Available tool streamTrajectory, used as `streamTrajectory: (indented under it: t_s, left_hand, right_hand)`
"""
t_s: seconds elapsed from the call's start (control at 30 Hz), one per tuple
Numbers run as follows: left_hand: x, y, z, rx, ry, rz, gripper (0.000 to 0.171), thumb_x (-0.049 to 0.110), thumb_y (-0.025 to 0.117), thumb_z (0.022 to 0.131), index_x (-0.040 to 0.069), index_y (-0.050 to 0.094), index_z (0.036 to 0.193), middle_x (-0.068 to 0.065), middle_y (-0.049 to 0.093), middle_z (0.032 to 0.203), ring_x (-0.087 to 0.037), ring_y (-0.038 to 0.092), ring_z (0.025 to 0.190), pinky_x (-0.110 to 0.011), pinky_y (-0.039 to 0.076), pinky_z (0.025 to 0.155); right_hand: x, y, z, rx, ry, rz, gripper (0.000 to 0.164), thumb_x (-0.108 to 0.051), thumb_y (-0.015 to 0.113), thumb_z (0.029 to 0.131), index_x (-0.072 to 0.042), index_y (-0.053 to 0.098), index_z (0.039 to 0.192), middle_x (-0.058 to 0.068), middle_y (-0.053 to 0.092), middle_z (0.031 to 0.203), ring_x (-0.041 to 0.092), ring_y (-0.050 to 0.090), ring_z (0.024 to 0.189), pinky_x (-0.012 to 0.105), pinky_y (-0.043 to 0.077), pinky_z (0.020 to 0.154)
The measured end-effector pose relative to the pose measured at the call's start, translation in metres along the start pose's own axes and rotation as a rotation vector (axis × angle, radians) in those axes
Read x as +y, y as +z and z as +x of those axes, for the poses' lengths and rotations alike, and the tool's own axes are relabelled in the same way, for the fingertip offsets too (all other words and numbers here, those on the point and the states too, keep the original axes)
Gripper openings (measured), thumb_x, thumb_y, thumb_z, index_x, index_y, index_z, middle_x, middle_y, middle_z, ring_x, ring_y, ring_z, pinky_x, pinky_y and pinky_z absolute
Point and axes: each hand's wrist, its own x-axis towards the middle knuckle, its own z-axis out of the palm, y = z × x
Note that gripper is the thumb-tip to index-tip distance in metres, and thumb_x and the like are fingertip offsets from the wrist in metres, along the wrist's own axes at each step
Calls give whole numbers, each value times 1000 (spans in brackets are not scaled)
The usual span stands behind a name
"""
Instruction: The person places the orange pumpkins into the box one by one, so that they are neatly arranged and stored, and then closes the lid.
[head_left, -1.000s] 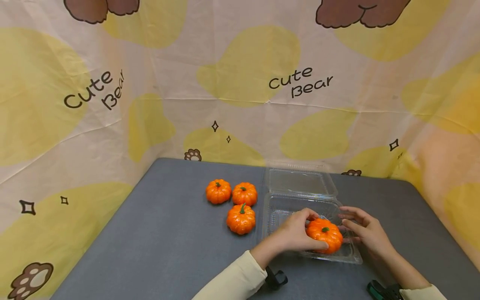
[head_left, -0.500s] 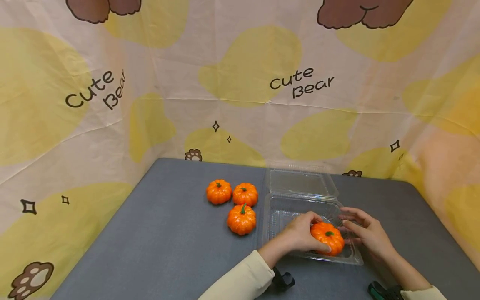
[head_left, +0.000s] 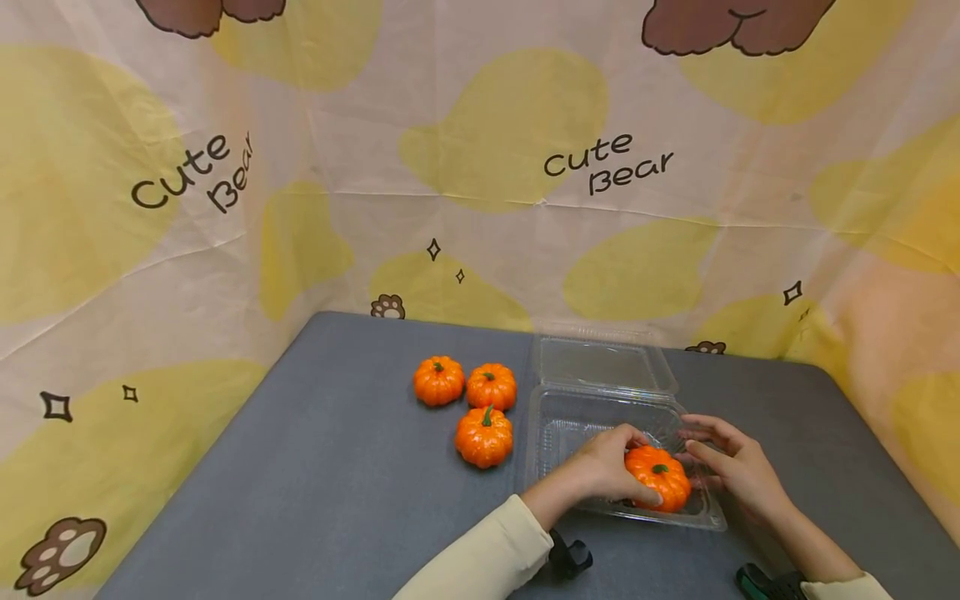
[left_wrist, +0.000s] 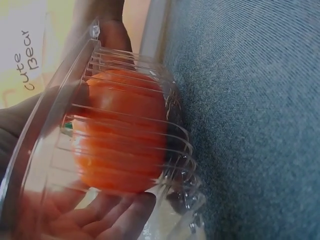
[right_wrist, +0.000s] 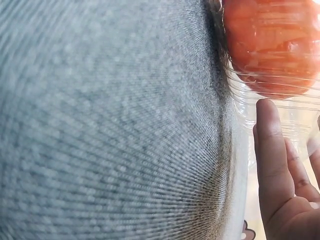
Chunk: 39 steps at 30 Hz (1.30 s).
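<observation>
In the head view, my left hand (head_left: 600, 467) grips a small orange pumpkin (head_left: 662, 477) with a green stem, thumb on its near side and fingers on the far side. The pumpkin sits low inside the front right part of a clear plastic clamshell box (head_left: 551, 408). Through the box's ribbed wall, the left wrist view shows the pumpkin (left_wrist: 120, 135) with fingers (left_wrist: 107, 215) around it. My right hand (head_left: 742, 467) stands at the box's right side with extended fingers; a fingertip reaches the ribbed wall in the right wrist view.
Three more orange pumpkins, a left one (head_left: 438, 381), a right one (head_left: 491, 387) and a nearer one (head_left: 483, 438), stand grouped left of the box on the grey table (head_left: 337, 467). The box's lid (head_left: 603, 364) lies folded back toward the printed cloth backdrop (head_left: 480, 125).
My left hand has shifted slightly right and toward the front with the pumpkin, deeper into the box's right corner. My right hand stays in place at the box's side.
</observation>
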Motion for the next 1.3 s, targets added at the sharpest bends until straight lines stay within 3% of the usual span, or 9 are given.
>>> streamTrajectory:
  t_s: [0.33,0.57,1.03,1.3]
  left_hand:
    - [0,0,0,-22,2,21,65,32,88,65,23,57,121,12,62,111,1,56,94,-16,46,82]
    - [-2,-4,-3,-36,29,-35,67,36,84,69,24,55,128,7,62,122,-4,58,106,-19,48,84]
    - [-8,-27,-23,20,106,-142,64,41,81,71,35,53,128,4,59,130,-16,61,112,-24,50,82]
    - [-6,-42,-37,85,154,-177,64,45,80,73,39,52,130,14,58,127,-14,59,113,-26,49,86]
  right_hand:
    - [-1,-1,-1,-3,-12,2,41,-15,54,99,0,44,136,-20,66,104,7,70,86,36,59,62]
    - [-2,-1,-1,-8,-3,-4,43,-17,54,99,0,43,137,-21,66,105,7,70,87,36,59,63]
    - [-2,2,-1,3,2,-10,45,-18,54,99,3,41,137,-22,66,104,7,70,86,35,59,63]
    - [-1,2,-1,16,9,-21,47,-19,54,99,4,40,138,-23,65,103,6,70,85,36,59,63]
